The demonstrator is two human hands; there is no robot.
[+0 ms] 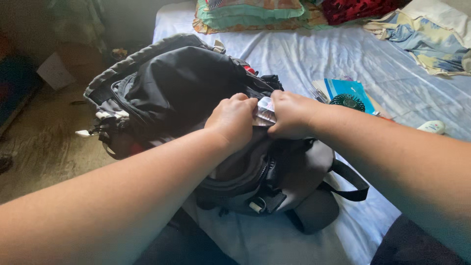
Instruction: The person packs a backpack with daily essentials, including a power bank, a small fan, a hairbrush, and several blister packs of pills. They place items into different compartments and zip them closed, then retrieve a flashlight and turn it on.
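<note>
Head view is showing the left hand (231,120) and right hand (290,114) both closing their fingers on a small clear plastic packet (265,111) held between them, right above the black and grey backpack (196,122) lying on the pale blue bedsheet (343,59)

Backpack (196,122) lies on the bed (304,54), at its left edge, floor to its left. Left hand (233,120) and right hand (289,115) rest on top of backpack, side by side, small packet (265,112) pinched between them. Booklet (351,91) right of backpack, small fan (347,102) on it. Folded cloths (255,14) behind, at bed's far end. Box (55,71) on floor, far left.
</note>
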